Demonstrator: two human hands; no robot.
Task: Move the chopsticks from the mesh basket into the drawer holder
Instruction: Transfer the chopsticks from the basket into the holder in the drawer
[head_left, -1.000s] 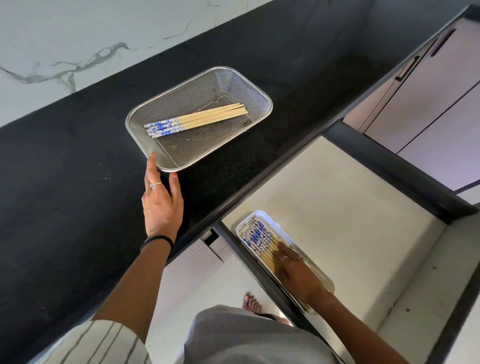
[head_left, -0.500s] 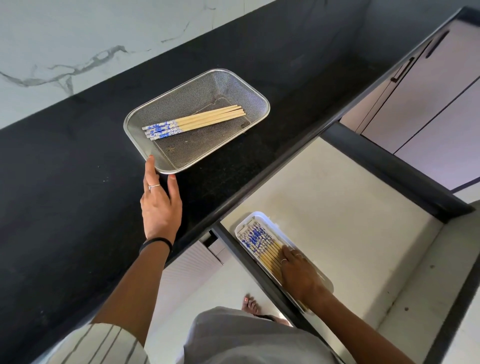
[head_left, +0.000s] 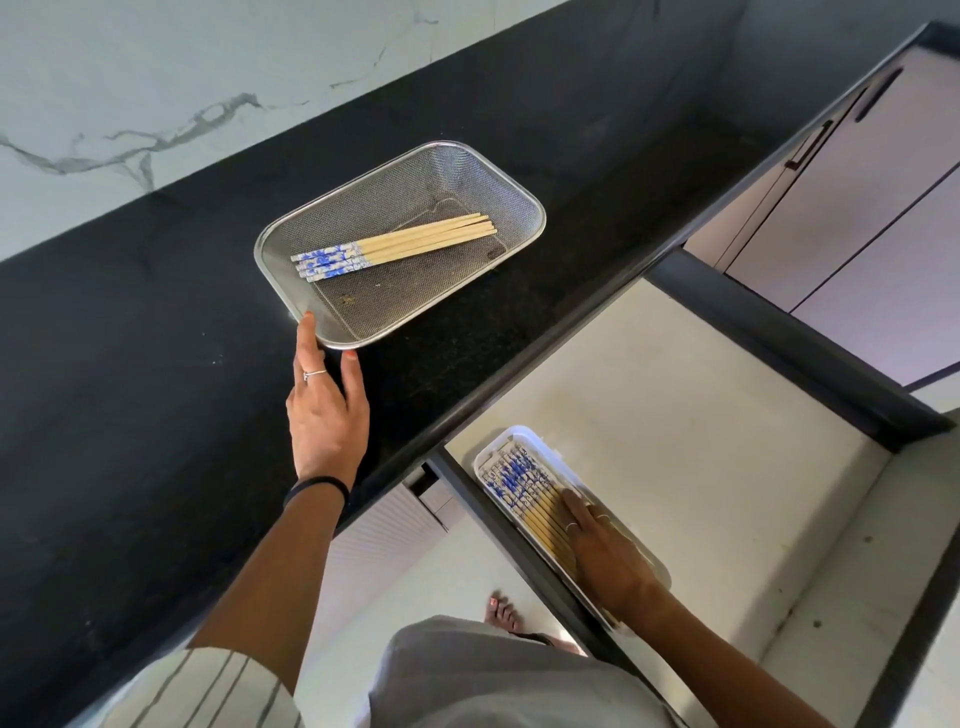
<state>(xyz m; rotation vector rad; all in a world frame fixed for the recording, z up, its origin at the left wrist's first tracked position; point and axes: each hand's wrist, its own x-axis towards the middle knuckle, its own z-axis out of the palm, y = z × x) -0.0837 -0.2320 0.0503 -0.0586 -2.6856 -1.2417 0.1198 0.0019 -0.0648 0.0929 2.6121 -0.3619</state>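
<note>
A steel mesh basket (head_left: 514, 174) sits on the black counter. Inside it lie several wooden chopsticks with blue-and-white ends (head_left: 395, 246), side by side. My left hand (head_left: 324, 405) rests flat on the counter, its fingertips touching the basket's near corner. Down in the open drawer stands a white holder (head_left: 545, 441) filled with several matching chopsticks (head_left: 524, 488). My right hand (head_left: 605, 558) lies flat on those chopsticks with straight fingers, covering their near half.
The black counter (head_left: 130, 364) runs along a marbled white wall (head_left: 130, 93). The open drawer (head_left: 701, 441) has a pale floor and dark sides. Cabinet doors with dark handles (head_left: 831, 208) stand at the right. A bare foot (head_left: 504, 613) shows on the floor below.
My right hand has slid slightly toward me along the chopsticks in the holder, uncovering more of them. My left hand stays at the basket's corner.
</note>
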